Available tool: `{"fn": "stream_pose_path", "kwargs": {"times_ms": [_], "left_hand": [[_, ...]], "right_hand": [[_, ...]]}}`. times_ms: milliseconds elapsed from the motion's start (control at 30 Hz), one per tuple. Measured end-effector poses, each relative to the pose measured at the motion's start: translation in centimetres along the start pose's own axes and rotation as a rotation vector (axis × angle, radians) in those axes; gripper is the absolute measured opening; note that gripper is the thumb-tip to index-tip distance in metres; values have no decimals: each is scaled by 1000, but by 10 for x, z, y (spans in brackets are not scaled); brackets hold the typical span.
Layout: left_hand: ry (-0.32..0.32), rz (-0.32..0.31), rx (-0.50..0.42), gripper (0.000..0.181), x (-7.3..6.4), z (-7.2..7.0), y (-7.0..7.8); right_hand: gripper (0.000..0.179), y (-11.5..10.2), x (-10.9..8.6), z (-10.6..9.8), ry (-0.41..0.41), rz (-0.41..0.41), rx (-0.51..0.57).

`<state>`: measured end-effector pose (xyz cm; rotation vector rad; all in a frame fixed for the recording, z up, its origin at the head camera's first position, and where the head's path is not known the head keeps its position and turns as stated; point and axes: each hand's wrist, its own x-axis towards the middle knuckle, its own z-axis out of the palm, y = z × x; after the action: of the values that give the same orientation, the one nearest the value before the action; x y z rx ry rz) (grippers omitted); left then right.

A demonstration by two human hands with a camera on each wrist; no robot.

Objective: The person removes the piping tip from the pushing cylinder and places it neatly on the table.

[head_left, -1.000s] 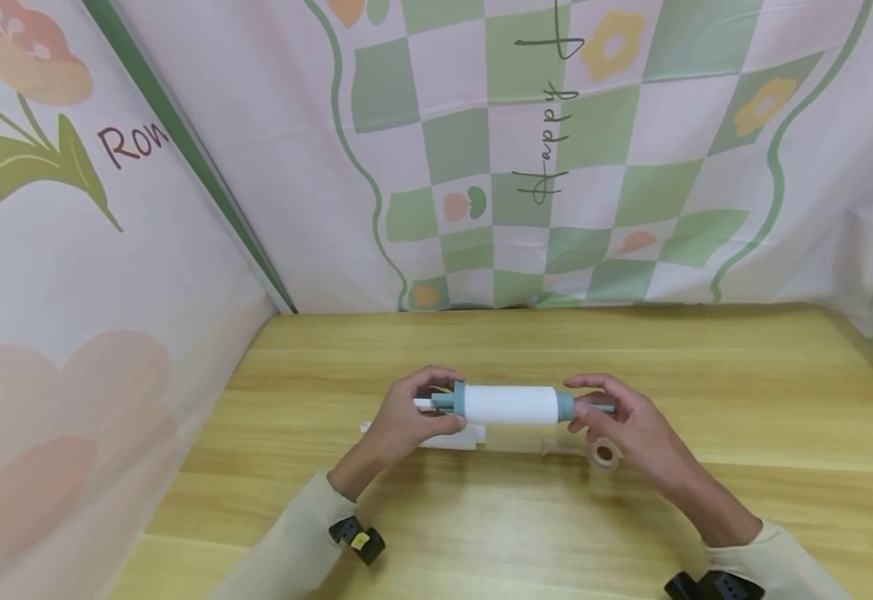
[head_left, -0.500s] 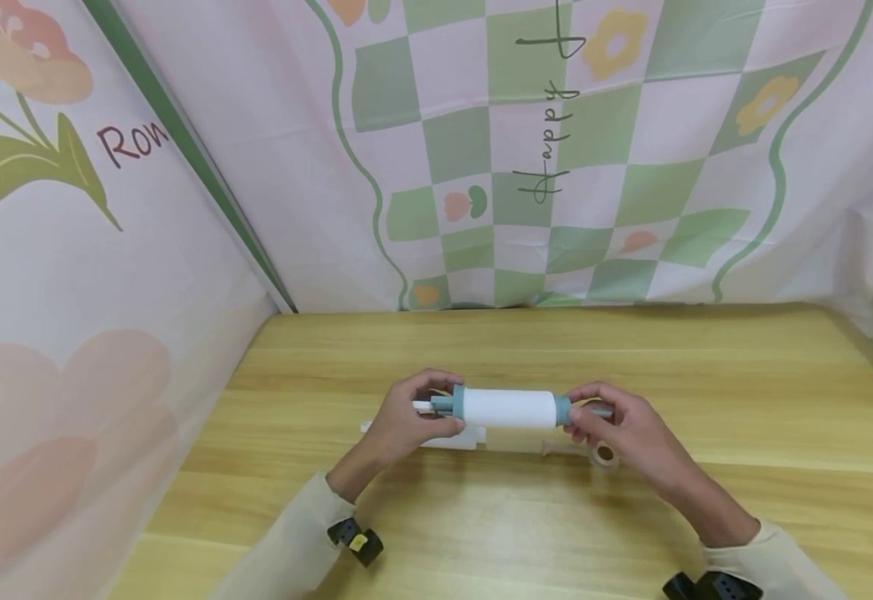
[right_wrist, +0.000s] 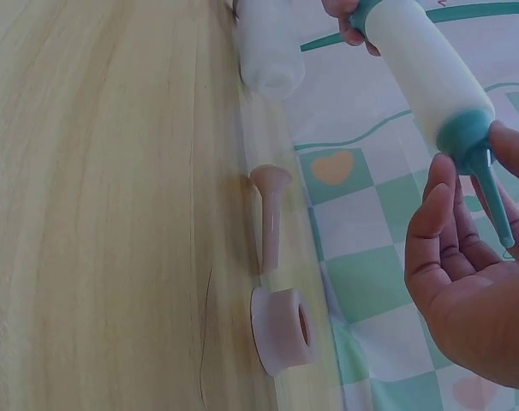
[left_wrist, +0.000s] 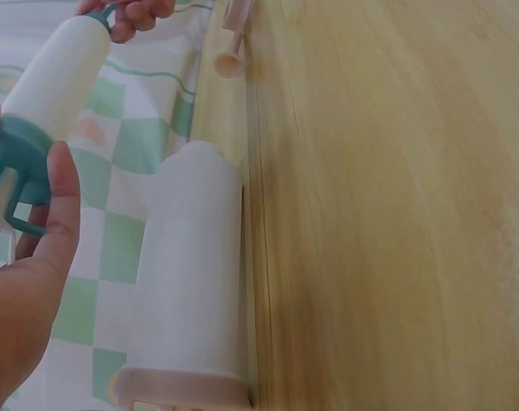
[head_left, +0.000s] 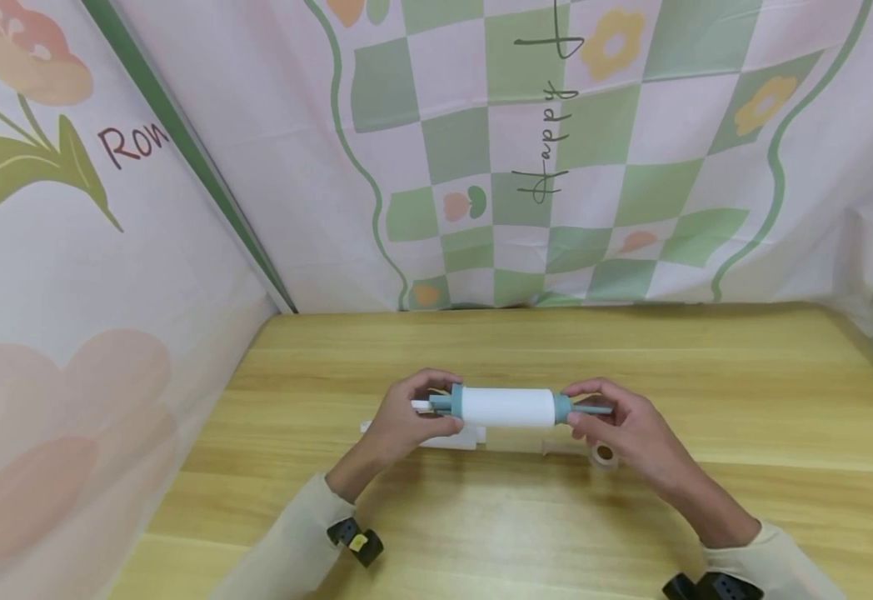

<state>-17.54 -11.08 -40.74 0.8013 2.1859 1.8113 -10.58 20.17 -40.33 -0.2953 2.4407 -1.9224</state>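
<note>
A white icing syringe [head_left: 507,407] with teal ends is held level above the table between both hands. My left hand [head_left: 406,412] grips its teal collar; a white plunger end and teal finger loops show there in the left wrist view. My right hand [head_left: 627,421] pinches the teal end cap [right_wrist: 465,133] with thumb and fingertips. From that cap a narrow teal nozzle [right_wrist: 497,205] points toward the palm. Below lies a second white barrel [left_wrist: 191,265] with a pink collar [left_wrist: 187,387], partly hidden by the left hand in the head view.
On the wooden table [head_left: 511,517], a pink funnel-shaped nozzle [right_wrist: 271,218] and a pink ring cap [right_wrist: 281,334] lie right of the loose barrel. A patterned cloth [head_left: 556,167] hangs behind the table, and another cloth [head_left: 182,267] at the left.
The right hand's fingers have shifted on the teal end cap, and the nozzle shows more plainly than half a second ago. The left hand and barrel have barely moved.
</note>
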Motion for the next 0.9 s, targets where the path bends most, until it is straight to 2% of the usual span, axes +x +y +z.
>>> {"fn": "stream_pose_path", "kwargs": {"times_ms": [467, 767, 900], "left_hand": [[8, -12, -8, 45, -1, -1, 3], [10, -10, -5, 48, -1, -1, 1], [11, -11, -5, 49, -1, -1, 1]], "right_hand": [[41, -1, 0, 0, 15, -5, 17], [38, -5, 3, 0, 7, 52, -1], [35, -4, 3, 1, 0, 36, -3]]}}
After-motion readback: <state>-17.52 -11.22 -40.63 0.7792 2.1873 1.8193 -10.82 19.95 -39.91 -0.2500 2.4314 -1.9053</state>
